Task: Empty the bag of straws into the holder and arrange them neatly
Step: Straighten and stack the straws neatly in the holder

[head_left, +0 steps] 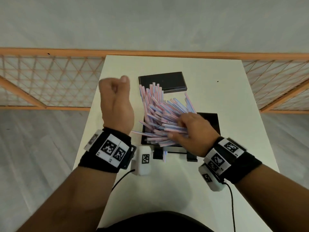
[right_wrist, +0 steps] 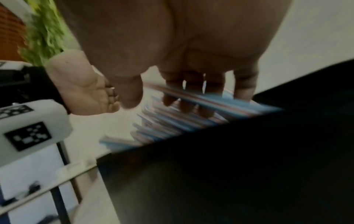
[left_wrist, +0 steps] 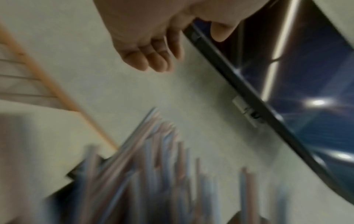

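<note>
Two black pieces sit on the white bench (head_left: 209, 173): the holder (head_left: 212, 121), heaped with straws (head_left: 160, 111) fanning away and leftward, and a lid (head_left: 163, 82) beyond. Only the head view shows the left hand (head_left: 115, 101) raised beside the pile, fingers curled, empty. The right hand (head_left: 192, 129) pinches a bundle lying crosswise.

head: even soft light, sharp | wrists: motion-blurred, dim | edges warped

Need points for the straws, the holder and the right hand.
straws (head_left: 160, 108), head view, middle of the jumbled pile.
holder (head_left: 211, 119), head view, bare black wall at its right side.
right hand (head_left: 194, 129), head view, back of the hand, fingers on the straws.
</note>
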A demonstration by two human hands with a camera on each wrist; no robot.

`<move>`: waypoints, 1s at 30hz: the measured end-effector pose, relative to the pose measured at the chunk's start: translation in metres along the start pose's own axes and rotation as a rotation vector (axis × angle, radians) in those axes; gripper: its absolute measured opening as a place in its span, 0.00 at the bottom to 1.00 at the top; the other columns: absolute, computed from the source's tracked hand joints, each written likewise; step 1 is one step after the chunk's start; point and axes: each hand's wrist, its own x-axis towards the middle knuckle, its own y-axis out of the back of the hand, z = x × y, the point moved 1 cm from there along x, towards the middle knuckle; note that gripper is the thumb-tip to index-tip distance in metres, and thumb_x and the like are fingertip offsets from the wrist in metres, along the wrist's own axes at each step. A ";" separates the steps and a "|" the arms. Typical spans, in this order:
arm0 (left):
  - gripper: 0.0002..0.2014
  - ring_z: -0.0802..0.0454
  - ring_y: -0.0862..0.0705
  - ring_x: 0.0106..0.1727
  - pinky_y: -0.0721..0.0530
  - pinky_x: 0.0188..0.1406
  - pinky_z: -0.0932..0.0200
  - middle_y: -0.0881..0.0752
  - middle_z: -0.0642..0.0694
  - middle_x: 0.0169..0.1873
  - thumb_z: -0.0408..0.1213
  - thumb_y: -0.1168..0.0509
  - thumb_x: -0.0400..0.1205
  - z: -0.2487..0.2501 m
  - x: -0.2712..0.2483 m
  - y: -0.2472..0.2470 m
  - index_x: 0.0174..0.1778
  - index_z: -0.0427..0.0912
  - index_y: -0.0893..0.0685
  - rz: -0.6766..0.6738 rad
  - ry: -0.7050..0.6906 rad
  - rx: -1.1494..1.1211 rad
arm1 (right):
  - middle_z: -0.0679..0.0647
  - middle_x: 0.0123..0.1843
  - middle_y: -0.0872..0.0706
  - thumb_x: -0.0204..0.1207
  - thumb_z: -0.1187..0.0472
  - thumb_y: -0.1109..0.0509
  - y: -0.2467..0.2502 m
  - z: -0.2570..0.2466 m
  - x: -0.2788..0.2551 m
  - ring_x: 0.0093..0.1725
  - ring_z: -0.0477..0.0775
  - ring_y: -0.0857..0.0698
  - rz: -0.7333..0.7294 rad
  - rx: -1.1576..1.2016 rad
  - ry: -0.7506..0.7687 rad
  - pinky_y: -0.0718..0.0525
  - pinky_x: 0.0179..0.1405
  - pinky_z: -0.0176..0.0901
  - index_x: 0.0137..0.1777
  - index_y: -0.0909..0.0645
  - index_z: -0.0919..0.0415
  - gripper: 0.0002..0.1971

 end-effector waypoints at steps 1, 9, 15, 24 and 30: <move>0.21 0.58 0.23 0.45 0.26 0.51 0.56 0.23 0.53 0.47 0.63 0.41 0.77 -0.013 0.000 0.001 0.51 0.49 0.25 0.032 0.085 0.023 | 0.45 0.47 0.22 0.67 0.32 0.27 -0.005 0.006 -0.003 0.50 0.53 0.22 0.037 -0.085 -0.066 0.23 0.50 0.51 0.49 0.26 0.49 0.24; 0.43 0.34 0.18 0.63 0.21 0.66 0.41 0.17 0.42 0.55 0.72 0.44 0.77 -0.075 -0.033 -0.022 0.75 0.39 0.34 -0.153 0.481 0.002 | 0.48 0.26 0.26 0.76 0.33 0.39 -0.022 0.028 -0.016 0.29 0.49 0.25 -0.113 0.046 -0.006 0.29 0.32 0.46 0.29 0.31 0.53 0.25; 0.46 0.55 0.21 0.54 0.21 0.60 0.58 0.24 0.46 0.59 0.67 0.39 0.69 -0.056 -0.027 -0.040 0.73 0.34 0.32 -0.115 0.287 -0.145 | 0.47 0.31 0.19 0.67 0.25 0.48 -0.026 0.026 -0.012 0.32 0.48 0.20 -0.224 0.034 0.054 0.19 0.35 0.46 0.39 0.20 0.51 0.30; 0.20 0.73 0.16 0.52 0.20 0.54 0.71 0.20 0.52 0.56 0.44 0.36 0.80 -0.067 -0.038 -0.034 0.65 0.39 0.29 -0.069 0.134 -0.159 | 0.48 0.54 0.15 0.64 0.23 0.50 -0.035 0.010 -0.014 0.56 0.57 0.16 -0.232 -0.254 0.019 0.16 0.54 0.51 0.56 0.18 0.47 0.36; 0.20 0.73 0.15 0.49 0.20 0.50 0.72 0.19 0.53 0.54 0.40 0.37 0.79 -0.067 -0.038 -0.033 0.65 0.36 0.29 -0.080 0.109 -0.167 | 0.46 0.47 0.15 0.64 0.28 0.40 -0.023 0.017 -0.013 0.49 0.55 0.15 -0.243 -0.170 -0.048 0.15 0.48 0.48 0.51 0.20 0.47 0.27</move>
